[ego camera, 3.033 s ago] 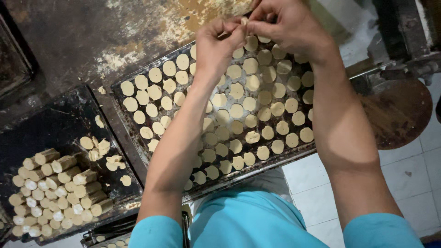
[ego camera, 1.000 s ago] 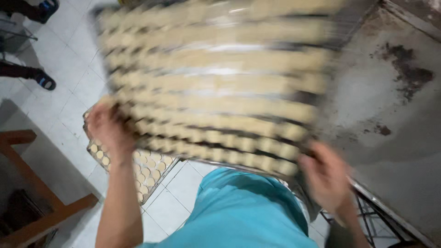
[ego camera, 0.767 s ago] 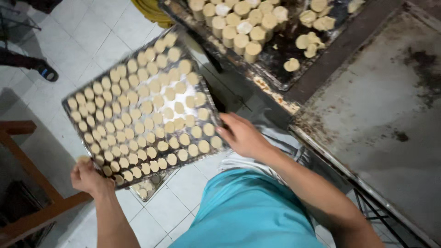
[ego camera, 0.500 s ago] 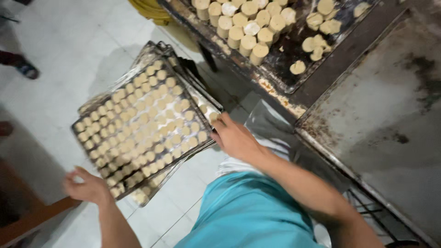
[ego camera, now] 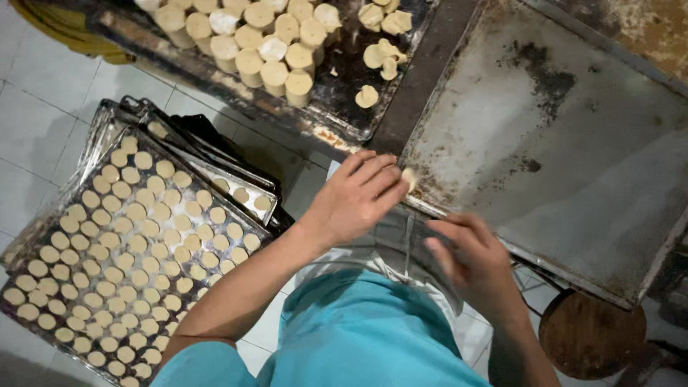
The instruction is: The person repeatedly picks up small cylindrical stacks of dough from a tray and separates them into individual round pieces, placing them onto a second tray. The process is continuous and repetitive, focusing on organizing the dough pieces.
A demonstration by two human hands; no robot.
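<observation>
My left hand (ego camera: 356,199) reaches to the near left corner of an empty, greasy metal tray (ego camera: 573,136), fingers stretched out, with their tips at a small pale dough piece (ego camera: 410,178) on the tray's rim. My right hand (ego camera: 474,259) is blurred, just below the tray's front edge, fingers loosely spread and holding nothing. A tray of flat round dough discs (ego camera: 122,251) lies on a stack of trays (ego camera: 215,154) on the floor at the left, apart from both hands.
A dark tray with upright dough cylinders (ego camera: 265,43) and loose scraps sits at the top. A round wooden stool (ego camera: 591,333) stands at the lower right. White floor tiles (ego camera: 43,86) show on the left.
The tray of discs, carried in both hands, went down onto the stack on the floor at the left. Both hands let go and moved right to the empty tray.
</observation>
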